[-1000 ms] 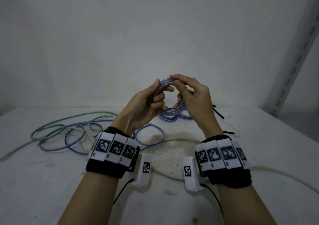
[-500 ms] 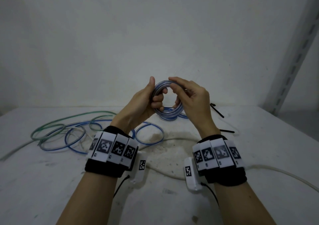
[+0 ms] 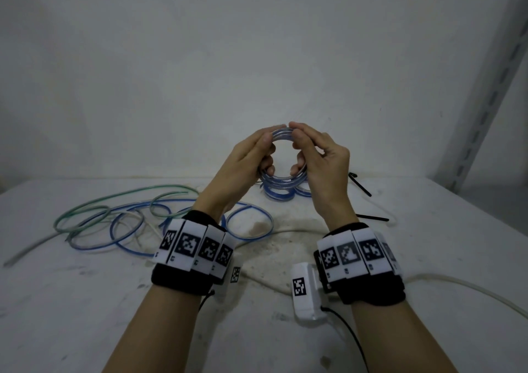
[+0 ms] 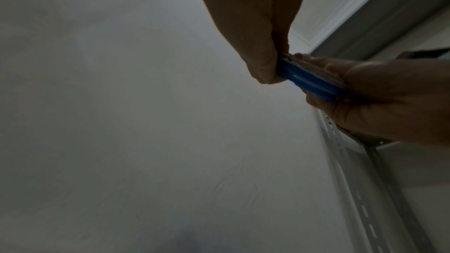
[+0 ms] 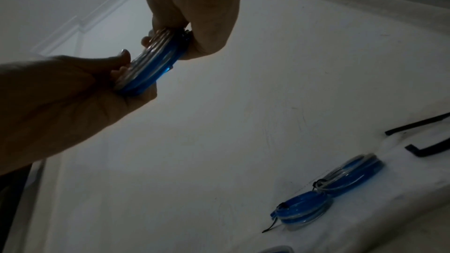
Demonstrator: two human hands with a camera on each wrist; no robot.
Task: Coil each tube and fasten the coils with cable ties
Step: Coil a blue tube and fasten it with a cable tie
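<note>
both my hands hold the blue tube coil (image 3: 283, 155) upright above the tabletop (image 3: 85, 301). my left grip (image 3: 245, 161) and right grip (image 3: 320, 161) each curl round its sides, fingertips pinching the top.

A white, stained table (image 3: 85, 315) is seen. On it are spread loose green and blue tubes (image 3: 114, 221) at the left, a whitish tube (image 3: 457, 282), two tied blue coils (image 5: 328, 189) at the back — touching — and black cable ties (image 3: 371, 217) nearby.
</note>
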